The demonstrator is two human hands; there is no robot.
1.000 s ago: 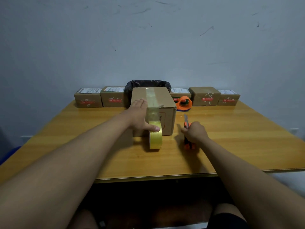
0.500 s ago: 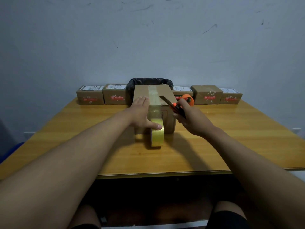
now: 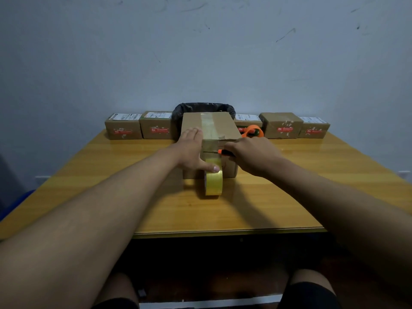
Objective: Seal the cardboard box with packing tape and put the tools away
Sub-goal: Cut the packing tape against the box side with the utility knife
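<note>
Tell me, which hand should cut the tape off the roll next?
The right hand, probably. It holds the orange utility knife, its blade at the tape strip on the cardboard box front. The left hand is pressing the box, thumb above the tape roll.

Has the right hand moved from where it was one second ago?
Yes. The right hand has left the table on the right of the cardboard box and now holds the orange knife against the box's front face, above the tape roll.

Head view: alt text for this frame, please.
A person's right hand draws an orange utility knife across the tape on the near face of a cardboard box, while the left hand steadies it. A tape roll stands below on the wooden table.
</note>
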